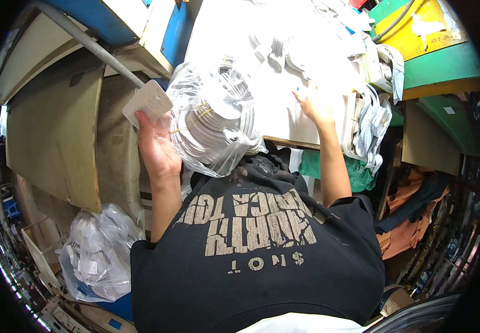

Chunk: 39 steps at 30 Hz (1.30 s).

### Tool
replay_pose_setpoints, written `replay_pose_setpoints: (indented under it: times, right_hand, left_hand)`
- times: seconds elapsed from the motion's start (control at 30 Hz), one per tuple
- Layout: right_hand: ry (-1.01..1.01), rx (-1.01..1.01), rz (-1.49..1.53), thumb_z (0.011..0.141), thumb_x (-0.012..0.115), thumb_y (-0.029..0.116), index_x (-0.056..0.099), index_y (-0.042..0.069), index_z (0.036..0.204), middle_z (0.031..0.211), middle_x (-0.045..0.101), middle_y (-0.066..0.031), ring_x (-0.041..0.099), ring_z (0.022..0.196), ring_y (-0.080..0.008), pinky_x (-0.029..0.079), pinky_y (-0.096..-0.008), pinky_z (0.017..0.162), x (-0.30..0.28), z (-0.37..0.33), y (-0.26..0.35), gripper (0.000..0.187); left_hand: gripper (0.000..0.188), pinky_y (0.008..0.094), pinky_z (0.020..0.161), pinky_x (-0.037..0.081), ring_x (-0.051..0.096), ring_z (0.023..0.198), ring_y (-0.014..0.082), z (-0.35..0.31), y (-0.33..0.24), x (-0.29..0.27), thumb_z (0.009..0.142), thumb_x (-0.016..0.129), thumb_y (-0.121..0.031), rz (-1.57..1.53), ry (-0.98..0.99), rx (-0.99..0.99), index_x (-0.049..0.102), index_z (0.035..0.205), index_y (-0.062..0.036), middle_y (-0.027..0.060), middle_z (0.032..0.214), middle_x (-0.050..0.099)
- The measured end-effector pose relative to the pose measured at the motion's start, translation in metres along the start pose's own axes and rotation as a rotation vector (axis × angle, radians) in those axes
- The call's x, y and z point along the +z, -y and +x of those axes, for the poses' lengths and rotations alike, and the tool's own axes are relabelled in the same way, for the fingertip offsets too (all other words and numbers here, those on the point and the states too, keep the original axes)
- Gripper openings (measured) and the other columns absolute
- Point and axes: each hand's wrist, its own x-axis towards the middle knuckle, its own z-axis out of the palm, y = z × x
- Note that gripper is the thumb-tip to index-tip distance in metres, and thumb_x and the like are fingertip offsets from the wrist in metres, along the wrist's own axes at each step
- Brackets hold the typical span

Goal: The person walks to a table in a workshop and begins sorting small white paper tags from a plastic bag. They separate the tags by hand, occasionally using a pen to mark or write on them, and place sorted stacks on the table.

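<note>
My left hand [159, 150] is closed on a white card [149, 102] with rounded corners and faint writing, held up at the left of the table. Right beside it sits a clear plastic bag [234, 152] full of stacked, curved white pieces [204, 130], some bundled with yellow bands. Over the bright white tabletop [276, 116], my right hand [316, 105] has its thumb and fingers drawn together around a thin pen [297, 104] with a blue end. Glare washes out part of that hand's fingers.
Small stacks of white strips [276, 54] lie farther back on the table. Bundles of pale blue and white curved pieces [374, 122] hang over its right edge. A second filled plastic bag [100, 258] stands low at the left, near a brown board [57, 133] and a grey pipe [87, 41].
</note>
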Motion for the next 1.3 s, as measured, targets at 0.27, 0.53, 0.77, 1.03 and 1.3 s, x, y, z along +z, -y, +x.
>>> replay_pose_setpoints:
  times: [0.27, 0.53, 0.77, 1.03, 1.3]
  right_hand:
    - [-0.191, 0.195, 0.101, 0.099, 0.068, 0.042, 0.048, 0.004, 0.148, 0.134, 0.059, -0.0291, 0.057, 0.124, -0.0456, 0.049, -0.0541, 0.106, 0.030, 0.065, -0.008, 0.065]
    - [-0.125, 0.346, 0.943, 0.109, 0.053, 0.035, 0.044, 0.003, 0.154, 0.117, 0.066, -0.0212, 0.071, 0.093, -0.0224, 0.062, -0.0378, 0.073, 0.032, 0.072, -0.045, 0.056]
    - [0.024, -0.076, 1.688, 0.112, 0.053, 0.026, 0.050, -0.006, 0.147, 0.099, 0.070, -0.0139, 0.070, 0.079, -0.0178, 0.062, -0.0330, 0.064, -0.085, -0.002, -0.021, 0.047]
    - [0.411, -0.619, 1.355, 0.107, 0.063, 0.014, 0.058, -0.006, 0.140, 0.100, 0.073, -0.0043, 0.064, 0.080, -0.0080, 0.055, -0.0259, 0.069, -0.161, -0.040, 0.092, 0.039]
    - [-0.313, -0.739, 0.741, 0.099, 0.068, 0.009, 0.059, 0.012, 0.144, 0.104, 0.062, -0.0161, 0.067, 0.080, -0.0282, 0.056, -0.0423, 0.071, -0.169, -0.037, 0.160, 0.046]
  left_hand:
    - [0.051, 0.0413, 0.102, 0.051, 0.065, 0.112, 0.0222, 0.003, -0.008, -0.012, 0.108, 0.056, -0.046, -0.139, 0.084, -0.077, 0.059, 0.136, -0.0036, 0.0085, 0.121, 0.071]
    - [0.039, 0.0447, 0.099, 0.052, 0.069, 0.101, 0.0221, 0.009, -0.009, -0.031, 0.110, 0.051, -0.045, -0.372, 0.131, -0.114, 0.069, 0.128, -0.0158, -0.0032, 0.106, 0.077]
    - [0.042, 0.0409, 0.103, 0.050, 0.065, 0.107, 0.0203, 0.011, -0.021, -0.002, 0.109, 0.053, -0.045, -0.362, 0.038, -0.145, 0.061, 0.138, -0.0148, -0.0018, 0.120, 0.073]
    - [0.044, 0.0408, 0.102, 0.053, 0.065, 0.116, 0.0224, 0.007, -0.033, 0.003, 0.108, 0.054, -0.046, -0.374, 0.034, -0.137, 0.064, 0.135, -0.0132, 0.0002, 0.122, 0.073]
    - [0.064, 0.0383, 0.109, 0.044, 0.056, 0.121, 0.0186, -0.005, -0.045, 0.031, 0.105, 0.057, -0.056, -0.040, -0.070, -0.009, 0.049, 0.150, -0.0099, 0.0033, 0.137, 0.063]
